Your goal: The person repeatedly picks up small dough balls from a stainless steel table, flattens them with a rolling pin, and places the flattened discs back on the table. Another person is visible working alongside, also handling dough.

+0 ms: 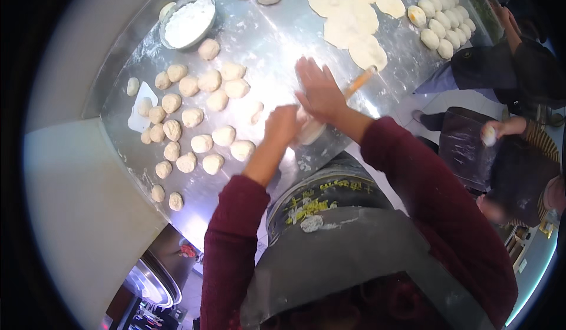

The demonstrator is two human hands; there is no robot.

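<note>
My right hand (320, 89) lies palm down with straight fingers over a wooden rolling pin (360, 82), whose near part it hides. Just to the left, my left hand (283, 124) is curled at the edge of a flattened piece of dough (313, 132). Motion blur hides whether its fingers pinch that dough. A small dough scrap (256, 112) lies left of my left hand. Overlapping flat dough rounds (349, 20) spread beyond the pin, the nearest one beside its tip. Several dough balls (209, 80) sit on the left of the steel table (274, 34).
A bowl of white flour (189, 23) stands at the far left, and a white plastic scraper (142, 104) lies among the balls. Rounded filled-looking dough pieces (444, 20) cluster at far right. Co-workers stand on the right; one hand (508, 128) holds a pale piece.
</note>
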